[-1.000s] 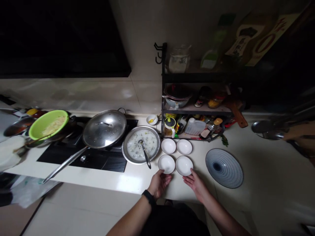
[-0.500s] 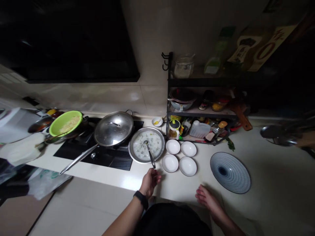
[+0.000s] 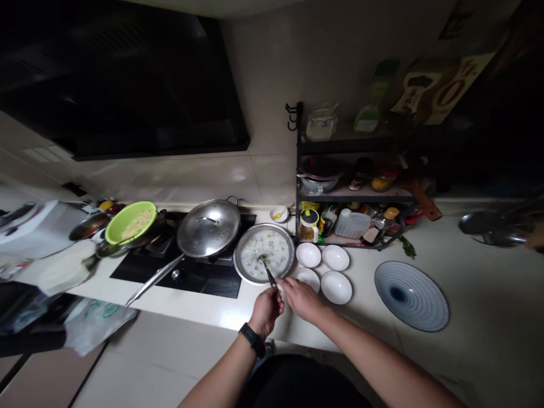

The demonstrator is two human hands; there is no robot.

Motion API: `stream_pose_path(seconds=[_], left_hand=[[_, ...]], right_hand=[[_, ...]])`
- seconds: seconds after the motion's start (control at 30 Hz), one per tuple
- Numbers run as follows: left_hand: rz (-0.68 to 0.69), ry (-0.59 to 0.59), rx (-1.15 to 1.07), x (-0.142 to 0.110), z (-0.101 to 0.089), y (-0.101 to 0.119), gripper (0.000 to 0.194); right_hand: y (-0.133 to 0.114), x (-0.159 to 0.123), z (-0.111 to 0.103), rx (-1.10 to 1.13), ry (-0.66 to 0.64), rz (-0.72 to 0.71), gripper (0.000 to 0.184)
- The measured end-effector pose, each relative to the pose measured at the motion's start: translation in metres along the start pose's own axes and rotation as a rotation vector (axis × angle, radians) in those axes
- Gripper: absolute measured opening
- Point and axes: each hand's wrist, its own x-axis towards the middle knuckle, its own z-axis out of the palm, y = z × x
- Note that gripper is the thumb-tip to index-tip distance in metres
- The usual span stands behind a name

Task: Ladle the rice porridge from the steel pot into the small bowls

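A metal basin [image 3: 238, 271] of milky white soup with green bits stands on the counter at the stove's right edge. A metal spoon [image 3: 269, 273] leans in it, its head dipped in the soup. My left hand [image 3: 267, 310], with a dark band on the wrist, is closed round the end of the spoon's handle. My right hand [image 3: 302, 299] comes in from the right with fingers stretched toward the same handle; whether they touch it is hard to see. It partly covers one of several small white bowls [image 3: 336, 287] right of the basin.
A lidded frying pan [image 3: 208, 229] sits on the black stove [image 3: 204, 282], its long handle jutting over the front edge. Further left is a green colander [image 3: 121, 224]. A seasoning rack [image 3: 298, 181] stands behind the bowls, and a large blue patterned plate [image 3: 419, 294] lies to the right.
My left hand has closed on the spoon's handle. My right hand has moved left from beside the plate to the handle. The view has shifted slightly.
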Motion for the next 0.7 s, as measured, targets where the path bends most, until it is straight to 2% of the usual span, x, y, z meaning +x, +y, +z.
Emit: stream_pose_path(seconds=[0.1,0.2,0.27,0.33,0.43,0.5,0.6,0.7], left_hand=[[0.002,-0.067,0.06,-0.008,-0.011,0.002,0.033],[-0.086,-0.117,0.148,-0.014,-0.028,0.015,0.038],[-0.131,-0.181,0.208,-0.016,-0.044,0.029,0.042],[-0.117,-0.237,0.25,-0.016,-0.064,0.045,0.046],[-0.037,-0.253,0.307,-0.011,-0.104,0.063,0.044],[-0.005,-0.205,0.365,-0.006,-0.136,0.067,0.043],[-0.02,-0.102,0.433,0.002,-0.19,0.059,0.045],[-0.009,-0.011,0.494,0.008,-0.239,0.037,0.049]], right_hand=[[-0.017,0.037,0.004,-0.079,-0.086,-0.088,0.045],[-0.026,0.056,0.011,-0.073,-0.118,-0.08,0.027],[-0.029,0.061,0.014,-0.019,-0.079,-0.014,0.025],[-0.028,0.063,0.014,0.079,0.054,0.106,0.028],[-0.025,0.061,0.01,0.234,0.354,0.316,0.03],[-0.023,0.057,0.006,0.297,0.471,0.392,0.028],[-0.021,0.05,0.002,0.393,0.478,0.413,0.026],[-0.016,0.048,0.005,0.551,0.478,0.487,0.029]])
